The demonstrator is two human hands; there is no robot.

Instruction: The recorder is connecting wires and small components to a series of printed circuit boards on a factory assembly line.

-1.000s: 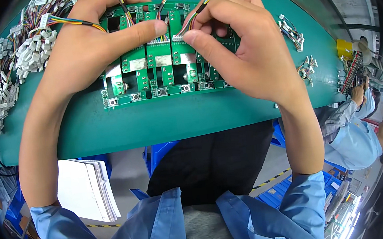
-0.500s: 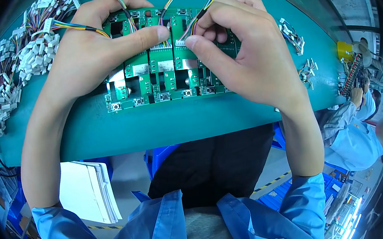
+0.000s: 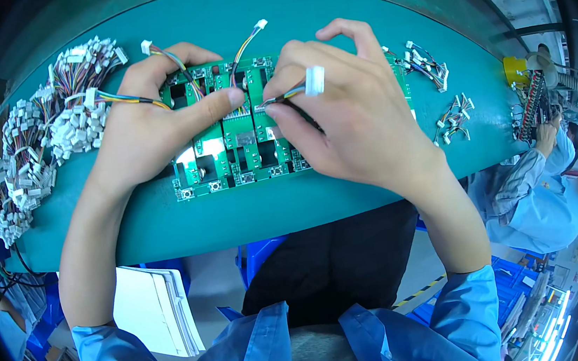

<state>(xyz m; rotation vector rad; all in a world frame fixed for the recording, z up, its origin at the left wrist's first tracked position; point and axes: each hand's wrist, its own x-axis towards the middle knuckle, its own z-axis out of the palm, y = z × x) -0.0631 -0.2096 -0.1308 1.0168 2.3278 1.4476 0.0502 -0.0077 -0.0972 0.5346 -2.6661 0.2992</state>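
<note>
My left hand (image 3: 136, 133) grips the left side of a green circuit board panel (image 3: 246, 177), its thumb lying across the boards beside a white wire connector. Between the thumb and fingers of my right hand (image 3: 349, 114) is a short wire harness (image 3: 314, 80) with a white plug on its upper end. Its lower end meets the board, and my fingers partly cover that spot. Another wire harness (image 3: 246, 44) rises from the board just left of it. Two more, one wire harness (image 3: 170, 55) and a second wire harness (image 3: 127, 99), stand near my left hand.
Large piles of white-plugged wire harnesses (image 3: 79, 128) lie on the green table (image 3: 168, 239) at left. Smaller bunches of harnesses (image 3: 455, 119) lie at right. White papers (image 3: 151, 308) sit below the table edge. Another person (image 3: 535, 207) works at far right, near a yellow object (image 3: 515, 70).
The view has shifted, so the table sits lower in the picture. My right hand has turned, tilting its harness plug toward me. My left hand keeps its grip on the panel.
</note>
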